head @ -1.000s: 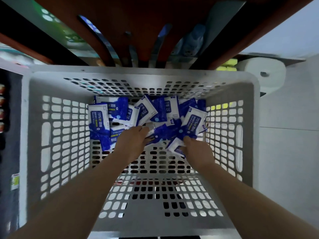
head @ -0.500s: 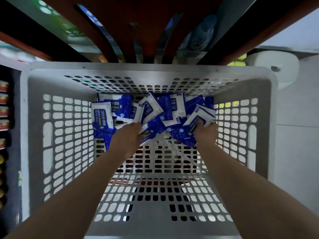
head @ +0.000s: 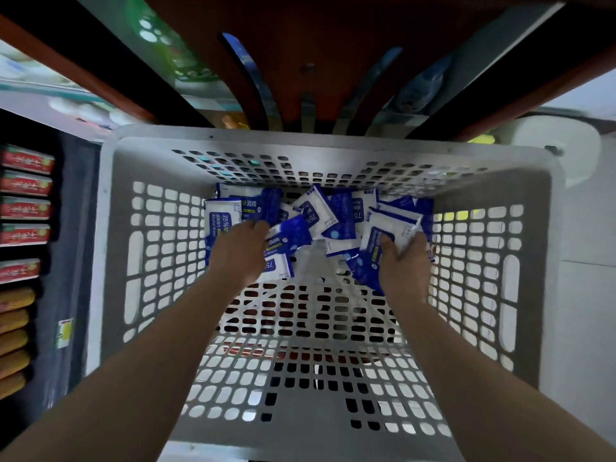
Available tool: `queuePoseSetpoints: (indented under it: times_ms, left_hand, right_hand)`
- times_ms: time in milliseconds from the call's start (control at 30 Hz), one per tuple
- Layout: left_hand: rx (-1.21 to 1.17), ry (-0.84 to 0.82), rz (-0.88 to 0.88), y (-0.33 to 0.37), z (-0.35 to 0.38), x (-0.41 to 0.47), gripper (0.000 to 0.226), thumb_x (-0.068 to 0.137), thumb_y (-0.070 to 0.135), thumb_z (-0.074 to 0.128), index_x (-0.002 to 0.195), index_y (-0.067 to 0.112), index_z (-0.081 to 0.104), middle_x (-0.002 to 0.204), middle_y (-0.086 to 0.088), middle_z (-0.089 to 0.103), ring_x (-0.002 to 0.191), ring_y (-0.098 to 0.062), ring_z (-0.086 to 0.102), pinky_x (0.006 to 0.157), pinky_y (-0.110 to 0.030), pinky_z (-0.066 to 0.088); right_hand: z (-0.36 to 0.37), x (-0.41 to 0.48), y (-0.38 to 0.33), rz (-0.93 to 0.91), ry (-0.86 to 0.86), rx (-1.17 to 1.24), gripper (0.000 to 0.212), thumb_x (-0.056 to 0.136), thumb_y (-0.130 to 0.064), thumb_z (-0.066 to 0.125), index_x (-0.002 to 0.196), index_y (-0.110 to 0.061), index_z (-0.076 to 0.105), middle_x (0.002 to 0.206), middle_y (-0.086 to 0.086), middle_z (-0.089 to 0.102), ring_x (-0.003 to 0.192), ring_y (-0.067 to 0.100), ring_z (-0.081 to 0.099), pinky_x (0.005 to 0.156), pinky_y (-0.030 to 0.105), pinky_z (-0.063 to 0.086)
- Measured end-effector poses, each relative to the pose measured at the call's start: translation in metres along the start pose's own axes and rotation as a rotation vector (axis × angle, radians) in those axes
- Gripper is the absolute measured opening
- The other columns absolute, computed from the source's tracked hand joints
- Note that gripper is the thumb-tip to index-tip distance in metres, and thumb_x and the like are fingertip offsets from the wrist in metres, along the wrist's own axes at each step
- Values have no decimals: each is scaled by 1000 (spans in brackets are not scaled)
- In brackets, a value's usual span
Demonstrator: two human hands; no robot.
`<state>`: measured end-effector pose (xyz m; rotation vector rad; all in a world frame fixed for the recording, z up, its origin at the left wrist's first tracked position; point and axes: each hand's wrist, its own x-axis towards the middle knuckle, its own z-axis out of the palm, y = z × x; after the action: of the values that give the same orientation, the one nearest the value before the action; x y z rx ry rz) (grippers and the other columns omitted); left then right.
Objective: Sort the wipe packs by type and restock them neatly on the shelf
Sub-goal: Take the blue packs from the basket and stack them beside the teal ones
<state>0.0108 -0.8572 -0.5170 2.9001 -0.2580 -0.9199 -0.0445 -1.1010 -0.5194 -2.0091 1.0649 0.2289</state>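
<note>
In the white basket (head: pixel 300 141) of blue wipe packs (head: pixel 320 211), left hand (head: pixel 238 253) and right hand (head: pixel 405 265) each grip several.

Wipe packs (head: pixel 320 215) lie in the basket's (head: pixel 160 248) far end, below shelves (head: pixel 333 61).

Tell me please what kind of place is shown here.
Likely a shop aisle: rows of red boxes at the left, and a grey basket holding many blue wipe packs.
</note>
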Motion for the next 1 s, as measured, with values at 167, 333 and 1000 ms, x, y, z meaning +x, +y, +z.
queuePoseSetpoints:
  times_ms: [167, 333, 1000]
  left_hand:
    - [-1, -161, -259, -34, 5, 18, 40, 94, 16, 49, 133, 13, 45, 125, -13, 53, 113, -33, 54, 91, -46, 49]
    - [57, -179, -280, -49, 30, -2, 38, 90, 14, 53, 127, 8, 48, 145, -17, 28, 124, -34, 40, 98, -46, 43]
    - [802, 29, 389, -63, 3, 30, 52, 71, 26, 78, 119, 14, 61, 123, -5, 56, 119, -25, 49, 102, -47, 35]
  right_hand:
    - [13, -11, 4, -108, -89, -92, 27, 92, -30, 62, 107, -11, 49, 98, 3, 65, 81, 24, 60, 66, 34, 48]
    - [21, -16, 12, -67, -122, -99, 28, 91, -29, 63, 107, -11, 49, 105, 7, 66, 91, 29, 63, 72, 34, 49]
    - [22, -19, 9, -74, -195, -164, 27, 92, -31, 61, 108, -11, 52, 102, 4, 66, 88, 24, 61, 70, 29, 41]
